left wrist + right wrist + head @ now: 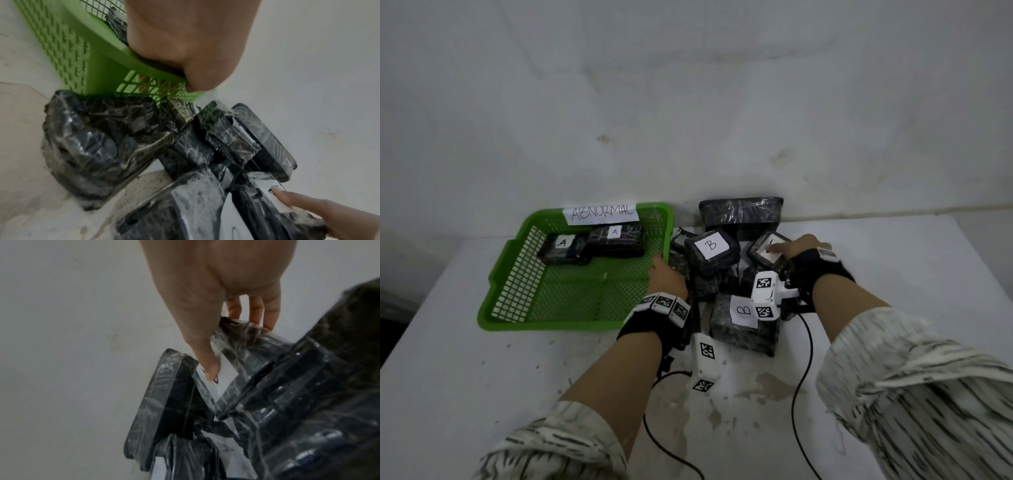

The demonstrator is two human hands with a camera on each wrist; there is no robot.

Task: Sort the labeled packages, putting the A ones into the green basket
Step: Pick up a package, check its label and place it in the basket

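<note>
The green basket (551,323) marked ABNORMAL stands at the left and holds two black wrapped packages labelled A (561,248) (616,240). My left hand (667,277) grips the basket's right rim (98,53), thumb outside and fingers inside the mesh. A pile of black wrapped packages lies to the basket's right. Two of them show B labels (710,246) (743,311). My right hand (796,248) holds one package (765,258) at the pile's right. Its thumb presses on the white label and its fingers curl over the far edge (257,344). The hand hides that label's letter.
A larger black wrapped package (739,212) leans against the white wall behind the pile. The white table (482,377) is stained near me, and two black cables (803,377) trail from my wrists towards its front edge. The table's left edge drops off beyond the basket.
</note>
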